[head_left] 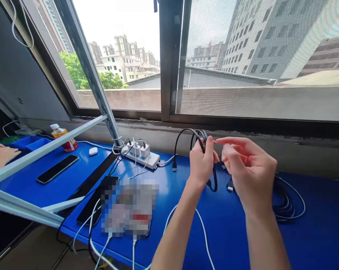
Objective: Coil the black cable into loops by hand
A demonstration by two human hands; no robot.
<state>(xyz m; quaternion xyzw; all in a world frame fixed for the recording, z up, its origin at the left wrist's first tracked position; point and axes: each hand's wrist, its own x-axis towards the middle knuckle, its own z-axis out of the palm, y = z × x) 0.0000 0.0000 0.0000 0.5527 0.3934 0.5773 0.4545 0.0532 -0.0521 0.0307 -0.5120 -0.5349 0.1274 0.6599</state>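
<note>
Operating remotely, I'm gripping looped black cable in closed left hand, above blue table. Right hand hovering half-curled alongside; can't tell if holding anything. Probably bundling cable; next move likely calling for steady loops.

The left forearm slanted inward and away from the body, its wrist nearly straight, and the left hand was curled closed, thumb upright. The right forearm stood on a steeper line; the right hand faced inward, its index finger pointing toward the left thumb, the other fingers bent loosely beneath.
</note>
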